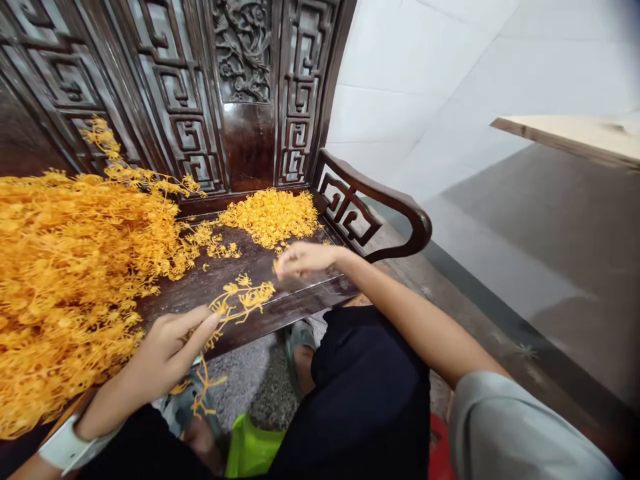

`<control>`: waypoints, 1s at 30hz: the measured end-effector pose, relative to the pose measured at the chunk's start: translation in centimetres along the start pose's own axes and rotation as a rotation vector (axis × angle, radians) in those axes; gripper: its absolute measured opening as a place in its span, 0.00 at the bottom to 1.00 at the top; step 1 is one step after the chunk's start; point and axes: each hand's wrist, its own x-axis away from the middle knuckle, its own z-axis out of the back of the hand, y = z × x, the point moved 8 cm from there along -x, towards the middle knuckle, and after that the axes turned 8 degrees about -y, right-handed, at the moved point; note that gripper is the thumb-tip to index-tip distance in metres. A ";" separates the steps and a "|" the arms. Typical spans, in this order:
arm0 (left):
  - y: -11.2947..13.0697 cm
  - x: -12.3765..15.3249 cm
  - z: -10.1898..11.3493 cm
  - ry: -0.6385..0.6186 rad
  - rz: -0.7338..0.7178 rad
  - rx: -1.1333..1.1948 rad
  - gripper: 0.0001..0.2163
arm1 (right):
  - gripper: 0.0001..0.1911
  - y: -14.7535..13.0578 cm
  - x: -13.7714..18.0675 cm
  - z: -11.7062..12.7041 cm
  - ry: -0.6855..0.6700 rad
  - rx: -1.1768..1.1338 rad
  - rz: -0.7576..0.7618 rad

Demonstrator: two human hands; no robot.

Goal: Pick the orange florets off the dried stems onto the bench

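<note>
My left hand (167,350) pinches the stem of an orange plastic sprig (240,300) that lies across the front of the dark wooden bench seat (210,283). My right hand (303,259) hovers just past the sprig's tip with fingers pinched on a small orange piece. A big heap of orange sprigs (65,273) covers the bench's left side. A smaller pile of loose orange bits (273,215) lies at the back right of the seat.
The bench has a carved backrest (200,87) and a curved armrest (373,207) on the right. A green object (253,450) and sandalled feet sit on the speckled floor below. A pale wooden board (575,137) juts in at the right.
</note>
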 end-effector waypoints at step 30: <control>0.0 -1.3 -0.8 0.209 0.015 0.107 0.10 | 0.32 -1.8 -0.4 -3.6 0.147 0.153 0.134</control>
